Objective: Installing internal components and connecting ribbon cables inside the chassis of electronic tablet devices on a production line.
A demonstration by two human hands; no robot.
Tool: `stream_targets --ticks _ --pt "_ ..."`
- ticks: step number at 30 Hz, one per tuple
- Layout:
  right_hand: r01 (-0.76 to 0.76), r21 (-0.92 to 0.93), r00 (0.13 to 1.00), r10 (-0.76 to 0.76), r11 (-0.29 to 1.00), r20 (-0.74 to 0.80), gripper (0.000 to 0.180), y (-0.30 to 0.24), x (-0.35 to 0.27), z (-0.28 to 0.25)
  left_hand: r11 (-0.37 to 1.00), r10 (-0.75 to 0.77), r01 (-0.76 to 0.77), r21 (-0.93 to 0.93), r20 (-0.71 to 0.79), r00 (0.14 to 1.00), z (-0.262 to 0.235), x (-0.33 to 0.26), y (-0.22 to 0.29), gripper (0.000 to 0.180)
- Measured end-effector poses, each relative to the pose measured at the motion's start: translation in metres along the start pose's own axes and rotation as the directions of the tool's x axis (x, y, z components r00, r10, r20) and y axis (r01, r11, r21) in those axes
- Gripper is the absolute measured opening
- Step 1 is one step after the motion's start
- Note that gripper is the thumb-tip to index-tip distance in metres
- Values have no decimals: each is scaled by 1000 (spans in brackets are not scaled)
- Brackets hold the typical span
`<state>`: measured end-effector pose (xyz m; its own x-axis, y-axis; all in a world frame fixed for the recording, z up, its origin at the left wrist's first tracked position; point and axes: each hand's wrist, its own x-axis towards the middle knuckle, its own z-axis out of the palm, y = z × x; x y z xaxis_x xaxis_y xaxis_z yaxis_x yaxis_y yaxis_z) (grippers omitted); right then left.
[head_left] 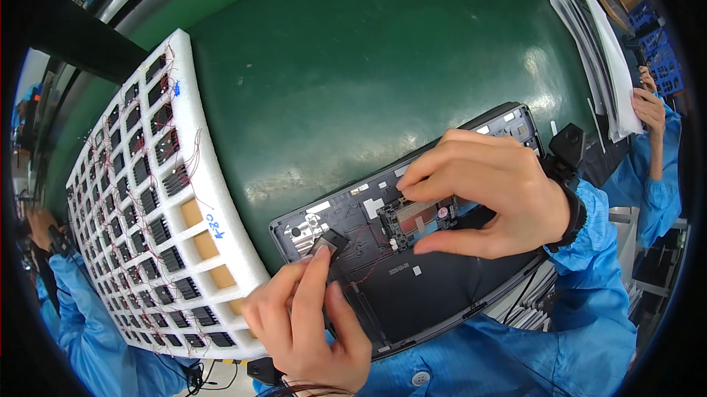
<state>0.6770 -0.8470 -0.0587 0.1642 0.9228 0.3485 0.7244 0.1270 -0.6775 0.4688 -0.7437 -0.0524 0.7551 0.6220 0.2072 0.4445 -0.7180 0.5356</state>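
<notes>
The left hand (pixel 305 323) pinched a small black rectangular speaker module (pixel 329 241) at the near-left corner of the open dark laptop chassis (pixel 412 279) — the right hand (pixel 482 191), fingers curled, pressed its board. The thin red lead (pixel 372 264) risked snagging — tugging could tear it.

White foam tray (pixel 193 198), paper stack (pixel 600 58), green mat (pixel 353 73).
</notes>
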Motion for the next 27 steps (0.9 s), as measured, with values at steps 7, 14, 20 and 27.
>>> stream_targets --ticks 7,14,20,27 --pt "10 -37 987 -5 999 159 52 -1 1 -4 993 58 -68 93 106 993 6 -4 -12 44" --pt "89 -125 986 -70 988 150 45 2 -3 -3 993 92 -98 66 90 992 13 -15 -22 40" --pt "105 -150 984 -81 983 157 43 3 -3 -2 990 98 -104 93 63 993 18 -16 -24 43" --pt "117 -169 983 -91 979 157 43 1 -3 -3 996 51 -54 70 51 997 12 -13 -19 46"
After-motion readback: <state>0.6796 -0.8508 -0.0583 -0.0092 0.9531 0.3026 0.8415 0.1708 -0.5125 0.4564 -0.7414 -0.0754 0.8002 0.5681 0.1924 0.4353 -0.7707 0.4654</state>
